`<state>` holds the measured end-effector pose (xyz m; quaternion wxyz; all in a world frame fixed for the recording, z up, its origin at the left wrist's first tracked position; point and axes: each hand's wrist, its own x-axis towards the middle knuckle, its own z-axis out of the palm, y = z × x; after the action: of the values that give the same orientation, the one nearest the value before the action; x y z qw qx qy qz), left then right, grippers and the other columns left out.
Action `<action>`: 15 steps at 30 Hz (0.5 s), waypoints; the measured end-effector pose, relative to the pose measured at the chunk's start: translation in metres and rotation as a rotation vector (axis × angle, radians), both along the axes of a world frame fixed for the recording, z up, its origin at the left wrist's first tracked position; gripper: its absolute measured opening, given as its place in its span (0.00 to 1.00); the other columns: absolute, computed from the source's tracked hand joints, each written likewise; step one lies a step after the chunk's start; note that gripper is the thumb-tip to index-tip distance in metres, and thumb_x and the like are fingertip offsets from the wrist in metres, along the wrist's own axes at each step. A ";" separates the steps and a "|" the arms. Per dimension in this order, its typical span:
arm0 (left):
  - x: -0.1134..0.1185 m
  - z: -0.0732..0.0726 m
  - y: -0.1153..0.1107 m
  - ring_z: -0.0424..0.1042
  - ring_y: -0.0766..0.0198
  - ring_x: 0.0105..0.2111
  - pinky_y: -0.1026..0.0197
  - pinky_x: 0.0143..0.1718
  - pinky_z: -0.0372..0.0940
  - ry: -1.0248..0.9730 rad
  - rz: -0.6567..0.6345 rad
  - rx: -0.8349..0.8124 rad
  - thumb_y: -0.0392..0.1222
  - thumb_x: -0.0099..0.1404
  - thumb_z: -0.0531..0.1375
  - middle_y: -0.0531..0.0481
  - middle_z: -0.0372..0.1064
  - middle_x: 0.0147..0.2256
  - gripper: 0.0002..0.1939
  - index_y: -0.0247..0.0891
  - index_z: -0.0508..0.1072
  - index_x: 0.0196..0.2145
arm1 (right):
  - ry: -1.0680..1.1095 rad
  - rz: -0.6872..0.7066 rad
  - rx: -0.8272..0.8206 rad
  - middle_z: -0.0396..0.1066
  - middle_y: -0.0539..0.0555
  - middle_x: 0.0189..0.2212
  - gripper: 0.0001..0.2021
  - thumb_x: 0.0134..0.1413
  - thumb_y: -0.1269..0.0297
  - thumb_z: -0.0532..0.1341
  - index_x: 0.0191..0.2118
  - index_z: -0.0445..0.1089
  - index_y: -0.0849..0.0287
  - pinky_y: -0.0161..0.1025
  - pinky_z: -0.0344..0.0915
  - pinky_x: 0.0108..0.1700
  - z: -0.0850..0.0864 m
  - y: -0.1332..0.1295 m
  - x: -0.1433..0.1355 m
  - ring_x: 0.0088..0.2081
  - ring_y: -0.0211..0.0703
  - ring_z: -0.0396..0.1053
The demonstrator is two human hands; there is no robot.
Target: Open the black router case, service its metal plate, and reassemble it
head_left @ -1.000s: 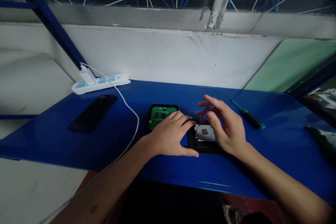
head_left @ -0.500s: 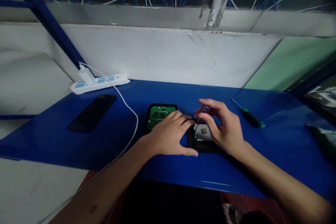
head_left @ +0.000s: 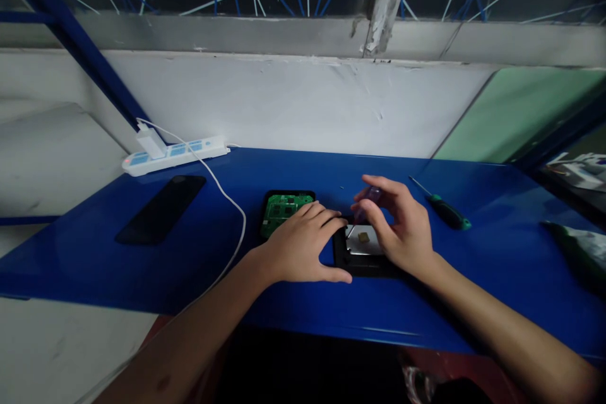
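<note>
My right hand (head_left: 402,221) pinches the purple see-through handle of a small screwdriver (head_left: 374,194). The driver slants down to the upper left part of a black plastic case (head_left: 369,266), in which a silvery metal plate (head_left: 355,245) with a small tan square pad (head_left: 363,237) lies. With fingers stretched out and thumb spread, my left hand (head_left: 303,243) rests its fingertips at the case's upper left corner, the thumb beside its lower left. Partly under that hand is a green circuit board (head_left: 279,211) in a black housing (head_left: 264,232).
A green-and-black screwdriver (head_left: 447,209) lies on the blue table (head_left: 293,309) at right. On the left are a black phone (head_left: 163,209), a white power strip (head_left: 180,154) with a plugged-in charger (head_left: 151,141), and its white cable (head_left: 227,192). A tiny part (head_left: 341,187) lies behind the case.
The camera view has shifted slightly, so everything sits a little further left and lower. Both hands keep nearly the same pose; the purple-handled screwdriver is still in my right hand.
</note>
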<state>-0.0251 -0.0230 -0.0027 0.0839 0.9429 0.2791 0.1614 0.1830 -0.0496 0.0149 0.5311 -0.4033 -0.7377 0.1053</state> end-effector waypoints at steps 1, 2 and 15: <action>0.000 0.000 0.000 0.63 0.44 0.60 0.40 0.67 0.48 -0.003 -0.001 -0.002 0.73 0.56 0.62 0.42 0.66 0.59 0.45 0.40 0.64 0.61 | 0.030 0.000 -0.007 0.74 0.53 0.40 0.18 0.64 0.67 0.59 0.58 0.64 0.53 0.44 0.77 0.40 0.000 0.000 0.000 0.33 0.39 0.76; 0.000 0.000 0.000 0.63 0.44 0.60 0.40 0.67 0.48 -0.007 -0.001 -0.003 0.73 0.56 0.62 0.42 0.66 0.59 0.45 0.40 0.64 0.61 | 0.056 0.002 -0.011 0.74 0.53 0.40 0.18 0.64 0.68 0.59 0.58 0.63 0.52 0.44 0.77 0.39 0.000 -0.001 0.000 0.33 0.39 0.76; -0.008 0.018 0.003 0.61 0.46 0.62 0.41 0.64 0.54 -0.050 0.061 -0.048 0.69 0.60 0.62 0.41 0.64 0.61 0.42 0.40 0.62 0.62 | -0.209 -0.311 -0.068 0.72 0.52 0.32 0.20 0.63 0.58 0.60 0.58 0.65 0.59 0.40 0.69 0.33 0.007 0.024 0.024 0.28 0.39 0.69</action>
<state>-0.0332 -0.0197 0.0156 0.1087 0.9272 0.3094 0.1807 0.2074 -0.0260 0.0222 0.4475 -0.5388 -0.7137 0.0046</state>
